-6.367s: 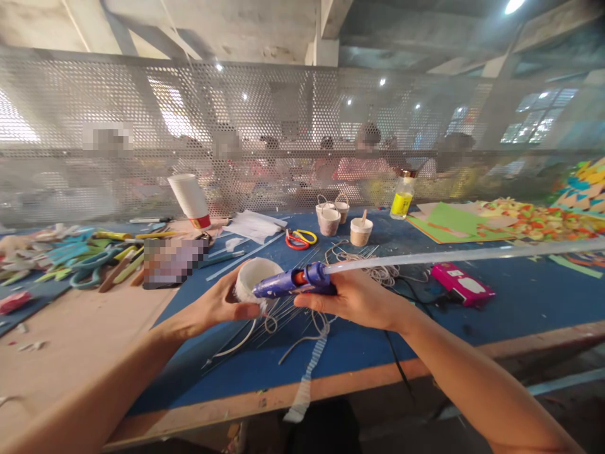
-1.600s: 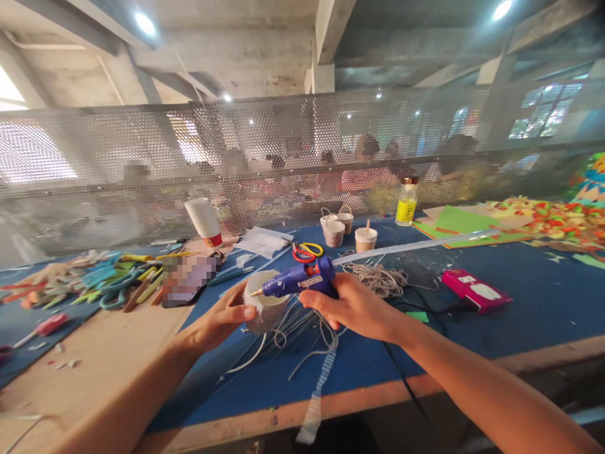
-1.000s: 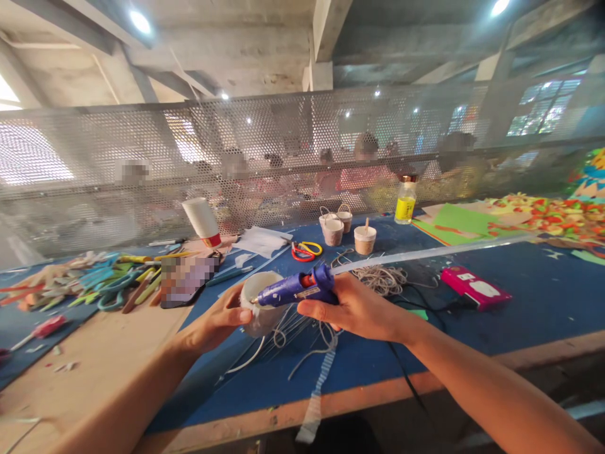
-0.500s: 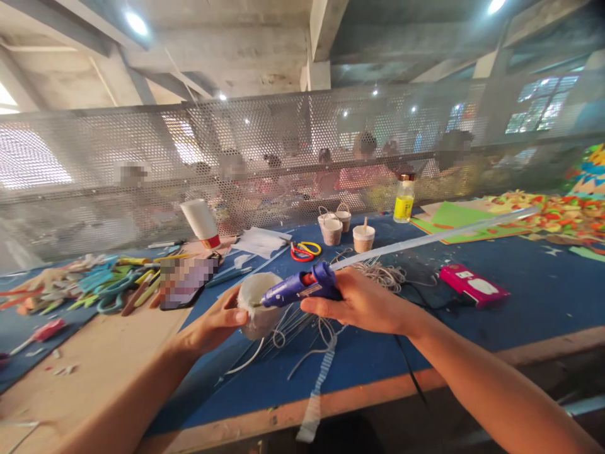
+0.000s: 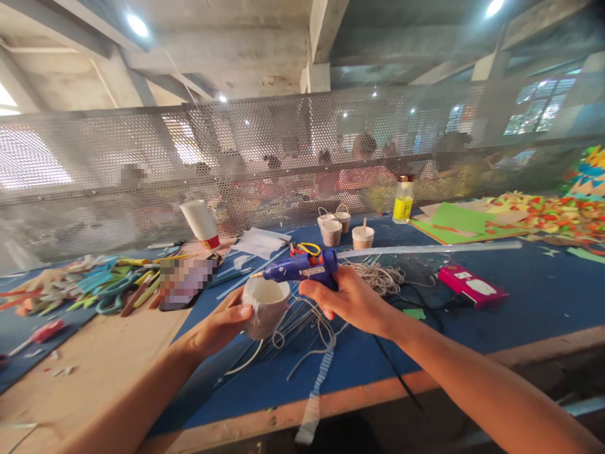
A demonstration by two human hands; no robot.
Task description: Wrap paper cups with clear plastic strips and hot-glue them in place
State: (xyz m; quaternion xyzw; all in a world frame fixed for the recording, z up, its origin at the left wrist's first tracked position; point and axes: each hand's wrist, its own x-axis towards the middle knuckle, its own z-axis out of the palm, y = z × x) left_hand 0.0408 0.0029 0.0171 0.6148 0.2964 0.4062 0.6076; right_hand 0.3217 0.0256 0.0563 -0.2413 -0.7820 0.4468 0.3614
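Observation:
My left hand (image 5: 220,323) is closed around the side of a small whitish cup (image 5: 265,315), whose open mouth faces up toward me. Wrapped round the handle of a blue glue gun (image 5: 302,270) is my right hand (image 5: 357,301). The gun's nozzle points left, just above the cup's far rim. A long clear glue stick (image 5: 425,249) sticks out of the gun's back toward the right. Beneath both hands lie thin wires and a loose coil of grey cord (image 5: 380,277). Red and yellow scissors (image 5: 305,248) are partly hidden behind the gun.
Small cups with handles (image 5: 331,231) and a cup with a stick (image 5: 363,238) stand at the back, near a yellow-labelled bottle (image 5: 403,205). A pink box (image 5: 472,285) lies right. Left are a phone (image 5: 186,282), tools and stacked paper cups (image 5: 199,222). A perforated metal screen (image 5: 274,145) rises behind.
The glue gun has lifted and levelled, its nozzle leaving the cup's near side for above the far rim. Its stick swung down toward horizontal. The cup has tipped more upright.

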